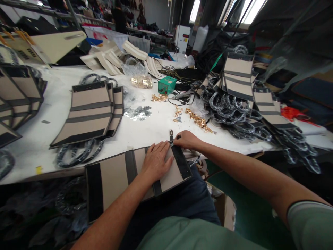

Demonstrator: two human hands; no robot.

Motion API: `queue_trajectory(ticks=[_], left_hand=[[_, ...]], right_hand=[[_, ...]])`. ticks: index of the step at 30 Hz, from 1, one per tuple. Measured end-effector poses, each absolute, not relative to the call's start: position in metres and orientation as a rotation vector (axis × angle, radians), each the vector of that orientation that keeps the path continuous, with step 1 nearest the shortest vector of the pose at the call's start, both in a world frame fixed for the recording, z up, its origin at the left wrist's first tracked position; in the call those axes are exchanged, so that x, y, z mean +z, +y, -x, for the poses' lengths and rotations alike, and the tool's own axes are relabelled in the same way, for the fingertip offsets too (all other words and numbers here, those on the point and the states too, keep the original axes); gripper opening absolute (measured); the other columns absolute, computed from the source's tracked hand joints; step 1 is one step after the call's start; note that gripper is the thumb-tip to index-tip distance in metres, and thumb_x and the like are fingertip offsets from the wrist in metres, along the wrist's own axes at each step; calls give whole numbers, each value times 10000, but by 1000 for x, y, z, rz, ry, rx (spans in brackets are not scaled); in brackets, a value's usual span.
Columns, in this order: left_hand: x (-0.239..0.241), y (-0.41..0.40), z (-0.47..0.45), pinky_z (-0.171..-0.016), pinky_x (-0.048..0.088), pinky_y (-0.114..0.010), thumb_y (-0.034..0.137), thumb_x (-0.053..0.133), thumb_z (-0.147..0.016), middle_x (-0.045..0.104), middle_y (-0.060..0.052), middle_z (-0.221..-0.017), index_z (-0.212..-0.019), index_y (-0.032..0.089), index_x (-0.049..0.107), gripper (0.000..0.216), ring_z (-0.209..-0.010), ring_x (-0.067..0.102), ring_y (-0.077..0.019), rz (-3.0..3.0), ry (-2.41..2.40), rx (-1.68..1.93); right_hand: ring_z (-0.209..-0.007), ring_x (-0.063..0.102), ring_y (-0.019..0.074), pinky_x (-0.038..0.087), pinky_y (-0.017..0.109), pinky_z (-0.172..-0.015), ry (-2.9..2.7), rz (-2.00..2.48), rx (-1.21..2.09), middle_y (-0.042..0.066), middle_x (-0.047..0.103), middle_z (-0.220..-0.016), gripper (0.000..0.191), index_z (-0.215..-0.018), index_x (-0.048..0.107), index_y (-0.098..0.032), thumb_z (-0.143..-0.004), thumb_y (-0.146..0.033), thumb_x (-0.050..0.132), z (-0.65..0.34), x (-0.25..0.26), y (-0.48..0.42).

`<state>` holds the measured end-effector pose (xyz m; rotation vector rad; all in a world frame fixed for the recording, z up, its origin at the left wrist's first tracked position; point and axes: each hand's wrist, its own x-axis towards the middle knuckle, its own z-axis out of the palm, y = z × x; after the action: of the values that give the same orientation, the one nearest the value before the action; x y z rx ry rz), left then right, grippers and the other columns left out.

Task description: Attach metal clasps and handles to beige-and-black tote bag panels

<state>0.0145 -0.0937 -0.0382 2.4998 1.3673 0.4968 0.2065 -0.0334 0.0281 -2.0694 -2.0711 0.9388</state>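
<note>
A beige bag panel [113,173] with dark cross bands and dark ends lies over the table's front edge and my lap. My left hand [157,160] rests flat on it, fingers stretched toward its far edge. At that edge, near the panel's right end, my right hand [187,140] is closed in a pinch. The small dark thing between its fingertips is too small to name. Just left of those fingertips, a short dark strap [171,133] with small metal spots sticks out onto the white table [153,130].
Similar panels with wrapped handles [91,113] stand at left; more wrapped handles [223,106] are heaped at right. Gold-coloured fittings [199,121], silvery pieces [139,113], a green box [167,85] and a corded tool [181,96] lie beyond my hands. A person [119,19] stands far back.
</note>
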Motion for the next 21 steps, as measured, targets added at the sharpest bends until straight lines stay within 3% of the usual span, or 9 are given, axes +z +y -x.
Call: queue_trajectory(ticks=[10,15,21], left_hand=[[-37,-95,-13,-1223,243,-488,418,495,-960,462,-45,-1568,-1484,255,475,549,-1448,405,-253,-2486,1344,528],[-38,-93,-15,-1195,272,-475,411,526,-952,495,-33,-1544,-1449,272,511,517,-1418,440,-254,-2469,1356,567],[-30,-84,-29,-961,399,-470,375,522,-982,723,-3,-1224,-1115,306,716,245,-1159,597,-238,-2298,1508,741]], right_hand=[[-668,638,161,414,225,-575,-2241,1989,800,42,723,-721,176,-826,757,-164,-780,-274,627,-209,31,-37],[-560,617,136,445,220,-554,-2075,2006,1038,30,716,-690,203,-887,749,-154,-808,-270,603,-210,25,-34],[-564,618,126,453,207,-553,-2084,1961,985,14,700,-675,162,-879,736,-164,-794,-264,640,-211,22,-34]])
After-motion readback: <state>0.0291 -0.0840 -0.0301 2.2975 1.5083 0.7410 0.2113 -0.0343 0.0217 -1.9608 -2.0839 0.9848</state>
